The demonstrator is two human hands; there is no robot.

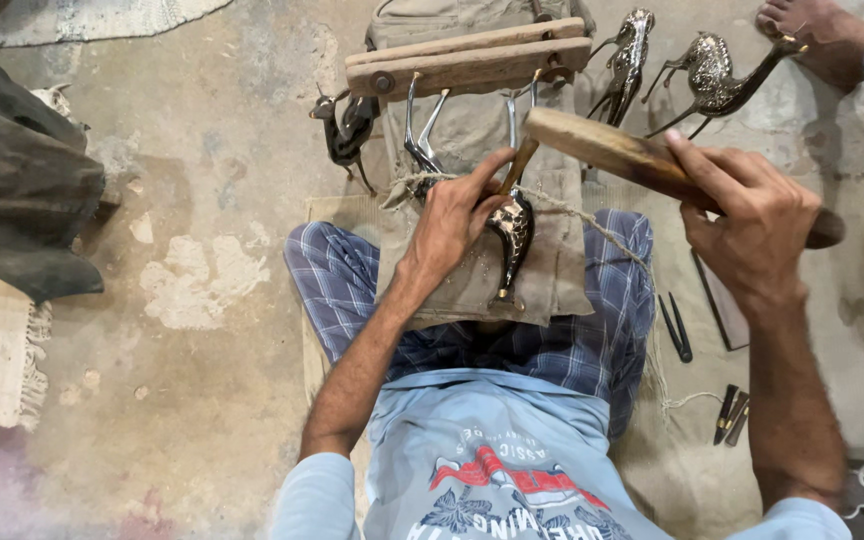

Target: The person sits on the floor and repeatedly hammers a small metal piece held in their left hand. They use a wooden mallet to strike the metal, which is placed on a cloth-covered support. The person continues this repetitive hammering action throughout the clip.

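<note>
1. The landmark was the metal deer figurine (513, 228) lying across the person's lap on a beige cloth pad (552, 280). It was dark, shiny and covered in fine engraved dots, with its thin legs pointing away from the person toward the wooden clamp (472, 62).
2. The left hand (455, 213) sat right on the figurine's upper end, fingers curled and pinching a slim chisel (518, 165) with a wood-coloured shank, its tip touching the metal.
3. The right hand (752, 215) was up and to the right of the figurine, fist closed tight around a chunky wooden mallet (617, 150). The mallet was a smooth round brown stick, and its head hovered just above the chisel's top.
4. A rough twine cord (592, 225) ran over the figurine and off to the right across the checked blue fabric on the knee.
5. Beyond the figurine, the clamp was two worn wooden bars.
6. Further out past it were more figurines: a dark one (347, 128) to the left, and two polished silvery ones (627, 60) (712, 75) to the right.
7. Right of the figurine, on the dusty concrete floor (202, 330), lay small dark punches (677, 328).
8. A bare foot (822, 35) of another person showed far right of the clamp.
</note>
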